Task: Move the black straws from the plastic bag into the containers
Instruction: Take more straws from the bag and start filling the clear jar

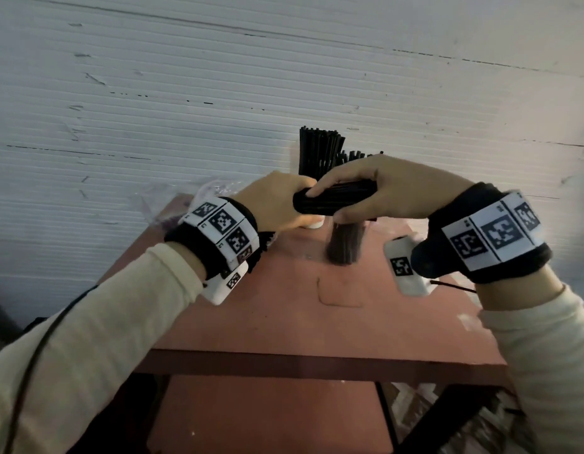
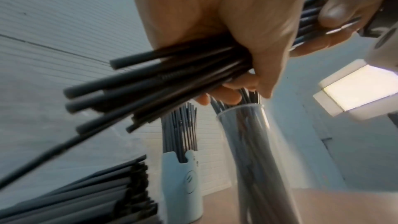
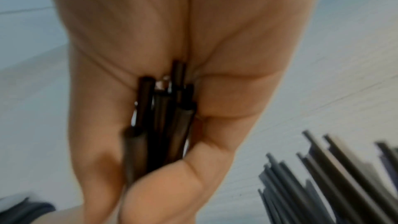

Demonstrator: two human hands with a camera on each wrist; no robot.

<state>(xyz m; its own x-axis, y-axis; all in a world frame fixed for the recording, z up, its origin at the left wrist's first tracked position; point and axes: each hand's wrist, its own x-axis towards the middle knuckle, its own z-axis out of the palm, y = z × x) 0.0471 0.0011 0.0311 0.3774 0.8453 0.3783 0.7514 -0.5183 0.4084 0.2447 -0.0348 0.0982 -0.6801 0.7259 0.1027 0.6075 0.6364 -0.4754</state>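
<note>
Both hands hold one bundle of black straws [image 1: 330,201] level above the table. My left hand [image 1: 285,204] grips its left end, and my right hand [image 1: 359,191] wraps fingers and thumb round the middle. In the left wrist view the straws [image 2: 150,83] fan out of the left fist. In the right wrist view the straw ends [image 3: 163,125] stick out of the right fist. Right below the bundle stands a clear container [image 1: 344,247] [image 2: 254,142] with straws in it. Behind it a white container [image 2: 181,185] holds upright straws [image 1: 317,152]. The plastic bag [image 1: 189,198] lies at the back left.
The containers and bag sit at the far end of a red table [image 1: 300,316], against a white ribbed wall [image 1: 218,93]. More black straws [image 2: 86,193] lie low by my left wrist. A lower shelf [image 1: 267,414] shows under the near edge.
</note>
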